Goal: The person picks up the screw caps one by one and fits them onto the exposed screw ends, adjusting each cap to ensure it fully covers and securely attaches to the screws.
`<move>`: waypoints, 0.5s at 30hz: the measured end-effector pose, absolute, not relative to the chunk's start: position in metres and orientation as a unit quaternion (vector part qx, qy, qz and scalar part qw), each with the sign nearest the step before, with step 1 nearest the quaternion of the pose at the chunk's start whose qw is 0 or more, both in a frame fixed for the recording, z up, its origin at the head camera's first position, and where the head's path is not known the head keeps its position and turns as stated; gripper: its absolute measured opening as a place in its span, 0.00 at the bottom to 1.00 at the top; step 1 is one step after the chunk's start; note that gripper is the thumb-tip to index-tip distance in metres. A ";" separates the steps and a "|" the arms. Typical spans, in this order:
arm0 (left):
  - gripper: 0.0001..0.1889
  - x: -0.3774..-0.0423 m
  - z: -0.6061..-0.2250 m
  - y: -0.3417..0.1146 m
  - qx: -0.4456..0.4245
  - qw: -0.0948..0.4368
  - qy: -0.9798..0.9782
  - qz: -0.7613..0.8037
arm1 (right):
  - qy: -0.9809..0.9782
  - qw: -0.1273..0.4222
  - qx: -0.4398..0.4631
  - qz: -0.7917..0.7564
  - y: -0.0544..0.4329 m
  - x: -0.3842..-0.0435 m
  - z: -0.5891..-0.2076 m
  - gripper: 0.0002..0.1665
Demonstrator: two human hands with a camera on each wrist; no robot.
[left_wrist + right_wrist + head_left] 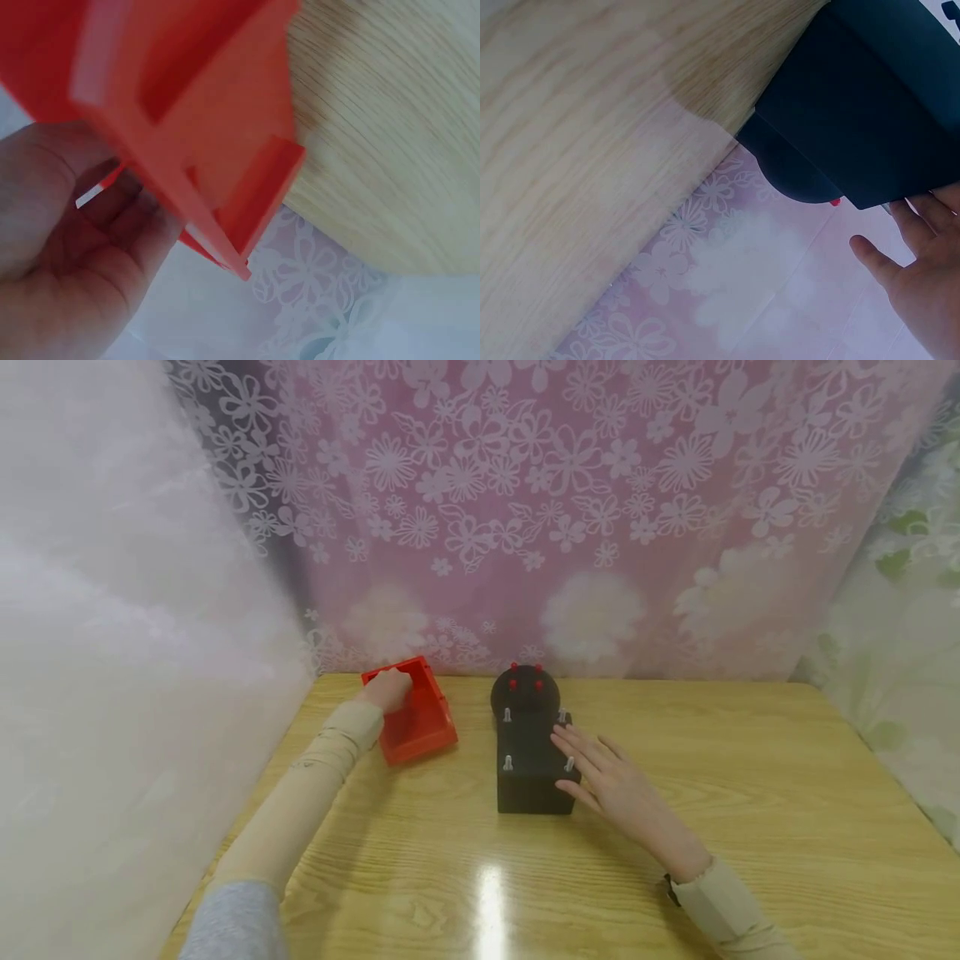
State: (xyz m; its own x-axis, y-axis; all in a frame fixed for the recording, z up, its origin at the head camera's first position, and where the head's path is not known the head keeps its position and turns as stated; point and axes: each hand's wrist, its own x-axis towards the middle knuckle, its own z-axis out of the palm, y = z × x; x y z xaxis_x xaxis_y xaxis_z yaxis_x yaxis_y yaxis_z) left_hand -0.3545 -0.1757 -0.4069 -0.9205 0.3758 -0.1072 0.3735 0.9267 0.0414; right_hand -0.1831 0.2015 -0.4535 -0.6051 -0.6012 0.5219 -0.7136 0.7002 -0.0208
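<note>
At the back left of the table, my left hand grips the far left part of a red plastic bin. In the left wrist view the thumb and fingers pinch its wall, and the bin leans at an angle. My right hand has its fingers spread and mostly straight. Its fingertips lie at the right edge of a black box, beside the clear pegs on its top. Behind the box is a round black piece topped with several red pegs. The left fingertips are hidden in the head view.
The wooden table reaches back to a pink flowered curtain. A pale sheet hangs along the left side, and a leaf-patterned one along the right.
</note>
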 end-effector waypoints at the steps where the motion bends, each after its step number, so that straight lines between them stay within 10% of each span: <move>1: 0.06 -0.354 -0.405 -0.176 0.191 0.066 0.979 0.025 | -0.889 0.246 0.370 0.114 0.202 -0.183 -0.453 0.41; 15: 0.09 -0.338 -0.388 -0.181 0.219 0.123 0.958 0.141 | -0.886 0.252 0.372 0.111 0.202 -0.184 -0.455 0.41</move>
State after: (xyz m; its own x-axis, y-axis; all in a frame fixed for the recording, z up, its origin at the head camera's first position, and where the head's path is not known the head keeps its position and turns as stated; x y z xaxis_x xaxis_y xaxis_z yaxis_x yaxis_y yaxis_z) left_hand -0.3382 -0.1814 -0.3876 -0.8740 0.4536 -0.1743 0.3838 0.8644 0.3247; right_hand -0.1840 0.2023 -0.4551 -0.5959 -0.6043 0.5290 -0.7158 0.6983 -0.0086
